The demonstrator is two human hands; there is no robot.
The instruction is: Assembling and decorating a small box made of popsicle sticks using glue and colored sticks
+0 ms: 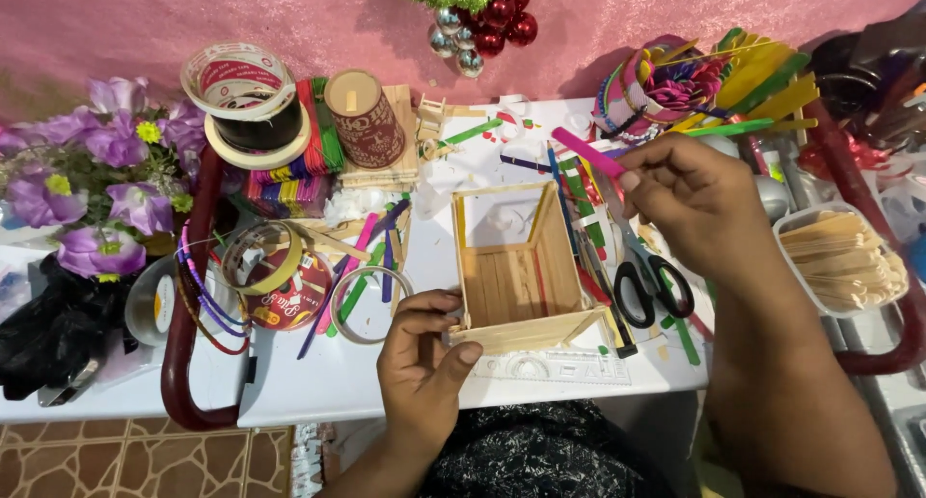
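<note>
1. Head view: a small open box of plain wooden craft sticks [521,276] stands on a white table [318,382], near the middle, with its open top facing up.
2. The left hand [424,358] grips the box's near-left corner, thumb laid along the near wall and fingers curled against the left wall, clamped on the wood.
3. The right hand [699,204] hovers above and to the right of the box, fingers pinched together on one end of a pink craft stick [586,152], whose free end points up and to the left, clear of the box.
4. Black-handled scissors [644,267] lie just right of the box, under the right hand, among loose coloured sticks.
5. A clear tub of plain wooden sticks [844,257] sits at the far right.
6. A clear ruler [550,366] lies on the table edge, just near of the box.
7. To the left are rolls of tape [253,103], a red cylindrical container [364,117], and purple artificial flowers [96,170] at the left edge.
</note>
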